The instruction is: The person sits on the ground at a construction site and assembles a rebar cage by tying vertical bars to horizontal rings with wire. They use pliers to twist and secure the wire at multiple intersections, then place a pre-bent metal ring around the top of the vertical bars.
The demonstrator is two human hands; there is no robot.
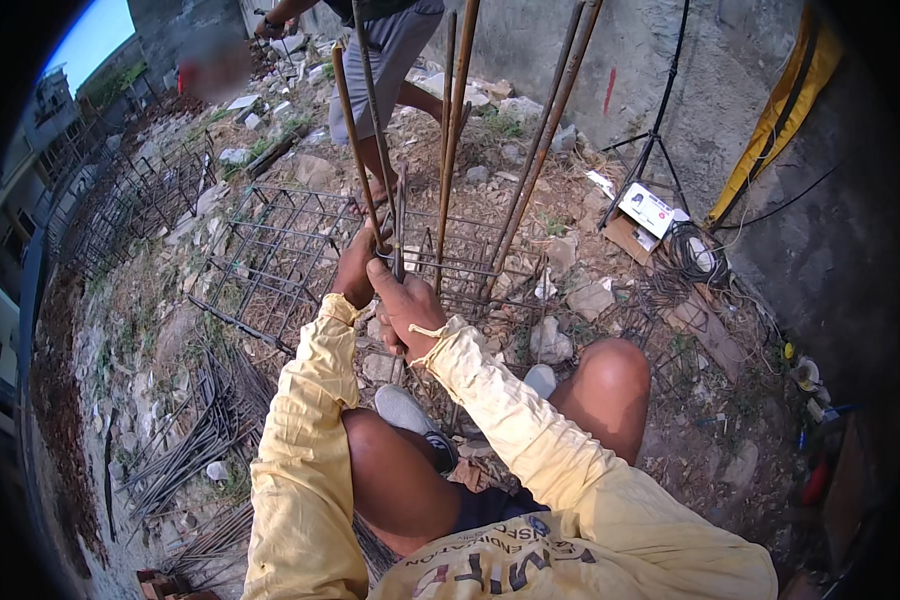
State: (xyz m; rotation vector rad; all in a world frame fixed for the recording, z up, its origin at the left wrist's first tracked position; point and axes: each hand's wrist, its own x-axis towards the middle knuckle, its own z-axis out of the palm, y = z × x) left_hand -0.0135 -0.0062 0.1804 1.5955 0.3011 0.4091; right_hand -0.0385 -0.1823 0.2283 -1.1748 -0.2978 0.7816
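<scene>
In front of my knees, both hands are together at the foot of a rusty steel rebar (348, 115) that leans up and away. My left hand (355, 270) is closed around the rebar's lower end. Just right of it, my right hand (410, 308) is closed too, its thumb pressed against a narrow dark metal piece (398, 232) standing up between the hands; its kind is unclear and its lower part is hidden by my fingers. A greyer bar (375, 90) runs up close beside the rusty one. More upright rebars (457, 130) rise beyond my right hand.
Tied rebar cages (270, 250) lie ahead on rubble-strewn ground. At the lower left is a heap of loose rods (205, 430). Another person (395, 60) stands close beyond the uprights. A black tripod (655, 140), a white box (652, 210) and coiled cable (695, 255) sit by the wall.
</scene>
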